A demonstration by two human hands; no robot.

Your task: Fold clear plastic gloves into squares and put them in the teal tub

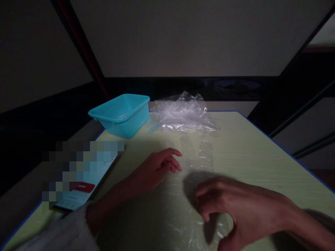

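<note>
A thin clear plastic bag point(201, 160) lies flat on the table and runs down between my hands toward the near edge. My left hand point(162, 167) hovers at its left side with fingers loosely bent and apart, holding nothing. Over the bag's right side is my right hand point(227, 200), its fingers curled downward and the thumb spread wide from them. Nothing shows in its grasp. Shadow and glare blur the bag's outline, and the right hand hides part of it.
Crumpled clear plastic bags point(185, 116) are heaped at the table's far edge. Left of them stands a turquoise plastic basin point(136, 120). A screen device point(96, 174), partly pixelated, lies at the left edge. The pale table point(261, 157) has a blue rim, with a wall behind.
</note>
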